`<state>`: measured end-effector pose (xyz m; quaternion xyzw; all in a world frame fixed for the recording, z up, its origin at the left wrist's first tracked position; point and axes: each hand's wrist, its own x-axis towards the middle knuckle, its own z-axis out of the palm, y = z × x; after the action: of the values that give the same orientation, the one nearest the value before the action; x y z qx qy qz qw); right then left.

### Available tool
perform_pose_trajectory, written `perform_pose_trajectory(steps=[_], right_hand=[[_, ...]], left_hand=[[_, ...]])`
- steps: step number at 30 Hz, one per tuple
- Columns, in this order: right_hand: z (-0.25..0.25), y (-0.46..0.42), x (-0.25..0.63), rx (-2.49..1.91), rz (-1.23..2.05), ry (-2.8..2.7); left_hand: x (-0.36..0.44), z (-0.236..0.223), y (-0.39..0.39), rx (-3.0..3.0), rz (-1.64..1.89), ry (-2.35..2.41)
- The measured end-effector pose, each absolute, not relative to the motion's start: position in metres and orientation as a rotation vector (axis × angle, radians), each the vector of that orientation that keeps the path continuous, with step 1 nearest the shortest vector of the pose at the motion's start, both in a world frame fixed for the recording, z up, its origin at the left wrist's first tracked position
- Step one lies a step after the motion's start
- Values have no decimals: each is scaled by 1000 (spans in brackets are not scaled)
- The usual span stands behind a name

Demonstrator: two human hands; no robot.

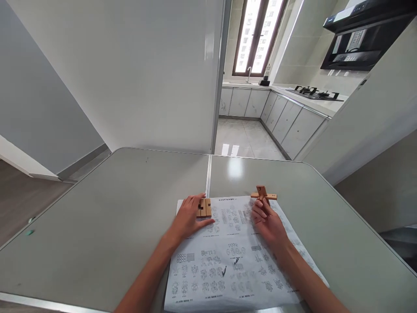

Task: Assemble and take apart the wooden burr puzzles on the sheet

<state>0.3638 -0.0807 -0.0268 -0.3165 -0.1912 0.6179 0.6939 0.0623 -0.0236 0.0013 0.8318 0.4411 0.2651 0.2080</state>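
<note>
Starting near, what's closest?

Printed sheet (221, 243), line diagrams, creased, flat on table (130, 217). 2 dark tick-shaped spots on it, can't tell if ink or tears.

Right hand (269, 224)?

Over the sheet's right side. Fingers pinched narrow on upright wooden puzzle piece (261, 190), dark mark near its top. Grip partly hides its lower end.

Left hand (189, 217)?

Spread wide at notched wooden blocks (206, 208). Thumb on the near side, fingers at the far left. Blocks sit side by side at the sheet's top left. Exact count unclear, hand covers some.

Anything behind the held piece?

Wooden bar (272, 197), lying crosswise by the sheet's top right edge. Overlaps the held piece in view, can't tell if they touch.

Past the table?

Kitchen through the doorway. Gas cooktop (316, 93) on the right counter, range hood (355, 17) above it. Faucet (249, 71) at the far counter, window (257, 34) behind, high-rise outside.
</note>
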Motion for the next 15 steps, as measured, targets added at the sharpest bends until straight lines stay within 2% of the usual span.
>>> perform_pose_trajectory(steps=[15], right_hand=[[-22, -78, 362, -741, 1388, -407]], left_hand=[[62, -3, -24, 2234, 758, 1217]])
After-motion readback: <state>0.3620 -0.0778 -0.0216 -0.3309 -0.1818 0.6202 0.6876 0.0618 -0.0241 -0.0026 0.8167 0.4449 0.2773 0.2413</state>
